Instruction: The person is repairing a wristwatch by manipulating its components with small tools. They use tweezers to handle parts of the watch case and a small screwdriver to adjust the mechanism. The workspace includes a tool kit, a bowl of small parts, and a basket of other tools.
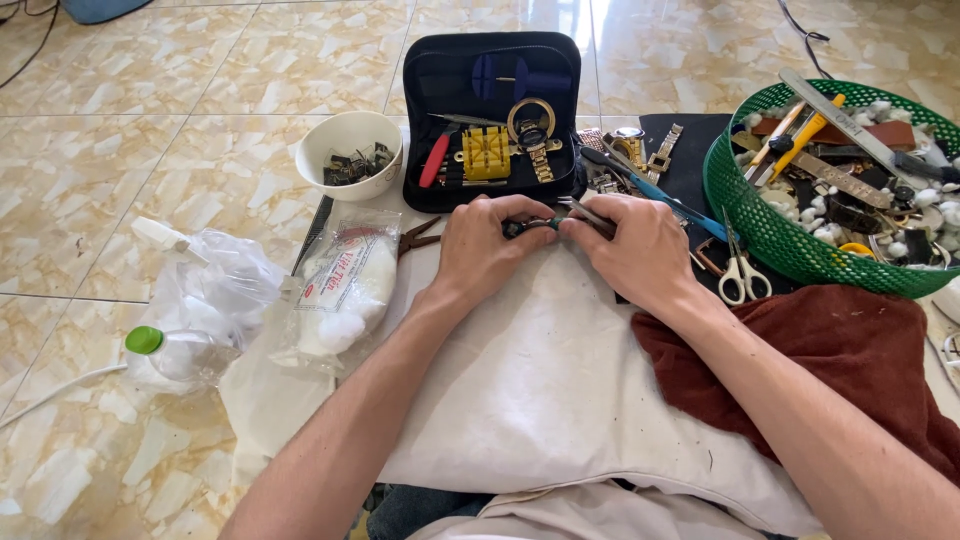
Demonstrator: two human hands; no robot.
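1. Head view is showing, at far left on the tiled floor (120,150), a clear plastic bottle with a green cap (175,355) lying beside a crumpled clear bag (225,280).
2. Just right of that, a bag of white cotton balls (345,285) is lying on the edge of the white cloth (540,380), with a white bowl of small dark metal parts (350,155) sitting above it.
3. Next, an open black tool case (492,120) is lying just beyond the hands, holding a yellow block, a red-handled tool and a gold watch.
4. The left hand (480,250) is curling shut around one end of a small dark watch part (530,226), thumb and fingertips pinching it just above the cloth.
5. The right hand (640,250) is closing on a slim metal tool (590,213), its tip touching the watch part between both hands.
6. Further right, white-handled scissors (738,275) are lying near a dark red towel (800,370).
7. At far right, a green mesh basket (760,225) is holding files, straps and mixed tools.
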